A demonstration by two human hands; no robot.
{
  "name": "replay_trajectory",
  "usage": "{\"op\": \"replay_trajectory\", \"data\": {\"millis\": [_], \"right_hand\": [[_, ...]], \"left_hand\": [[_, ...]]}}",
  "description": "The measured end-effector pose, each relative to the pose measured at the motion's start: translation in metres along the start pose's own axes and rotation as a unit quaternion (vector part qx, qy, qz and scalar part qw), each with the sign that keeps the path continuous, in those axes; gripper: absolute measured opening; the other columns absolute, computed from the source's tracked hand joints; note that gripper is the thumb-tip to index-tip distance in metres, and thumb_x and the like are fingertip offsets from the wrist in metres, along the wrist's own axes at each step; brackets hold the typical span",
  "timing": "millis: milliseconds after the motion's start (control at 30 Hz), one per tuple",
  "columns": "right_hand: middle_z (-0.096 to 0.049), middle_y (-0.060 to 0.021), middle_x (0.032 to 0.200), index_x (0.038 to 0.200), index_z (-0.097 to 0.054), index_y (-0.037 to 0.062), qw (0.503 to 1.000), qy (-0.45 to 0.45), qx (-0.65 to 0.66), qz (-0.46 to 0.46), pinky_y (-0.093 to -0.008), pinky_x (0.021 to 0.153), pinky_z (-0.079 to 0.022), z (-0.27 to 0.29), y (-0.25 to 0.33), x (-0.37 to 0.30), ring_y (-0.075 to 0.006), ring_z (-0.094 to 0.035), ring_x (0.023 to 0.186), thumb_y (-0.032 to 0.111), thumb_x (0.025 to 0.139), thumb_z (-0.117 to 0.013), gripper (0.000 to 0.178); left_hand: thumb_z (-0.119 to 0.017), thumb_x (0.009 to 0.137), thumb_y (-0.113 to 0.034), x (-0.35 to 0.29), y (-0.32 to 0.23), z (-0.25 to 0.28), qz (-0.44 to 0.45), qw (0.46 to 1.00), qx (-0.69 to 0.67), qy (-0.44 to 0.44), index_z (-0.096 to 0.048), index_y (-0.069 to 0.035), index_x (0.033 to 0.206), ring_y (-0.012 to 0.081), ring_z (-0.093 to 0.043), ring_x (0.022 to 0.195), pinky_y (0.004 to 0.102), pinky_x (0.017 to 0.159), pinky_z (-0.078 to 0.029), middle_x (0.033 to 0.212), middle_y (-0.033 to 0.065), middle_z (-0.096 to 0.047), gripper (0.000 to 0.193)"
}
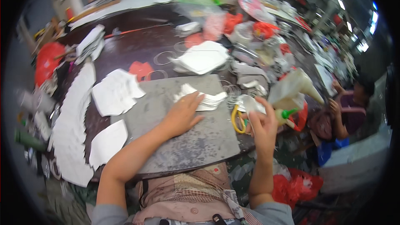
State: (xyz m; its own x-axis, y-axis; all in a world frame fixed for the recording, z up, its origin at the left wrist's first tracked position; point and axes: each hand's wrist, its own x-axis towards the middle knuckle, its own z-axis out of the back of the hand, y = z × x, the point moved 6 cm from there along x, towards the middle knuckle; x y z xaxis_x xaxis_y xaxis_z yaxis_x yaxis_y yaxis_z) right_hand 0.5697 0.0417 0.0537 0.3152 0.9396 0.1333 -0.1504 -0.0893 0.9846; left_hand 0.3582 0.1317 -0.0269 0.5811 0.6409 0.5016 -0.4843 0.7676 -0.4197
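My left hand [181, 116] lies with its fingers spread on a small stack of white curved pieces [211, 101], thumb apart. The stack rests on a worn grey board [179, 152] in front of me. To the right, past the board's edge, my right hand [265, 124] is raised with its fingers closed around a whitish flat piece [251, 105], which is blurred. Close beside that hand is a yellow scissor handle [234, 121]. A cloudy squeeze bottle [293, 86] and a green nozzle tip [288, 113] are just right of it.
White cut pieces [117, 91] and a long overlapping row of white pieces [74, 129] lie on the left. Beyond the board sits a larger white stack [204, 57]. Plastic bags and clutter crowd the right side. A co-worker [352, 108] sits at far right.
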Motion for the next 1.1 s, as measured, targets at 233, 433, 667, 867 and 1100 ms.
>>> {"op": "replay_trajectory", "data": {"millis": [233,433,667,867,1100], "right_hand": [[-0.073,-0.0172,0.086,0.114,-0.060,-0.0068,0.944,0.246,0.088,-0.201,-0.0221,0.042,-0.042,-0.090,-0.068,-0.043,-0.0110,-0.058,0.047,0.009,0.097,-0.062,0.023],[-0.070,-0.0130,0.078,0.110,-0.061,-0.0078,0.972,0.182,0.077,-0.131,-0.0224,0.046,-0.044,-0.091,-0.088,-0.042,-0.0106,-0.059,0.050,0.008,0.097,-0.062,0.020],[-0.069,-0.0121,0.079,0.110,-0.061,-0.0092,0.973,0.185,0.068,-0.122,-0.0223,0.049,-0.046,-0.097,-0.085,-0.042,-0.0105,-0.060,0.054,0.007,0.096,-0.063,0.022],[-0.070,-0.0142,0.082,0.105,-0.060,-0.0055,0.958,0.166,0.169,-0.161,-0.0244,0.053,-0.050,-0.077,-0.093,-0.039,-0.0144,-0.064,0.061,0.005,0.095,-0.062,0.015],[-0.072,-0.0171,0.088,0.110,-0.061,-0.0065,0.978,0.153,0.116,-0.086,-0.0266,0.061,-0.053,0.006,-0.031,-0.049,-0.0163,-0.066,0.065,0.002,0.092,-0.064,0.020]], "left_hand": [[-0.075,0.083,-0.031,-0.016,0.014,0.083,0.132,0.960,0.240,-0.053,-0.061,-0.002,0.123,0.0376,-0.055,0.119,0.0458,0.098,-0.045,0.137,0.0244,-0.051,0.052],[-0.066,0.084,-0.060,-0.112,0.126,0.189,0.508,0.805,0.297,0.075,-0.054,0.001,0.123,0.0362,-0.060,0.112,0.0481,0.083,-0.055,0.126,0.0220,-0.053,0.073],[-0.077,0.083,-0.035,-0.203,0.217,0.200,0.556,0.806,0.063,-0.196,-0.042,0.005,0.135,0.0296,-0.066,0.088,0.0386,0.080,-0.052,0.095,0.0152,-0.065,0.075],[-0.074,0.087,-0.009,-0.184,0.185,0.246,0.386,0.778,-0.225,-0.441,-0.050,0.005,0.137,0.0086,-0.061,0.084,0.0244,0.076,-0.047,0.096,0.0050,-0.069,0.058],[-0.062,0.086,0.001,-0.055,-0.025,0.260,0.118,0.982,-0.148,-0.014,-0.072,-0.002,0.111,0.0161,-0.066,0.086,0.0300,0.076,-0.052,0.097,0.0094,-0.069,0.027]]}}
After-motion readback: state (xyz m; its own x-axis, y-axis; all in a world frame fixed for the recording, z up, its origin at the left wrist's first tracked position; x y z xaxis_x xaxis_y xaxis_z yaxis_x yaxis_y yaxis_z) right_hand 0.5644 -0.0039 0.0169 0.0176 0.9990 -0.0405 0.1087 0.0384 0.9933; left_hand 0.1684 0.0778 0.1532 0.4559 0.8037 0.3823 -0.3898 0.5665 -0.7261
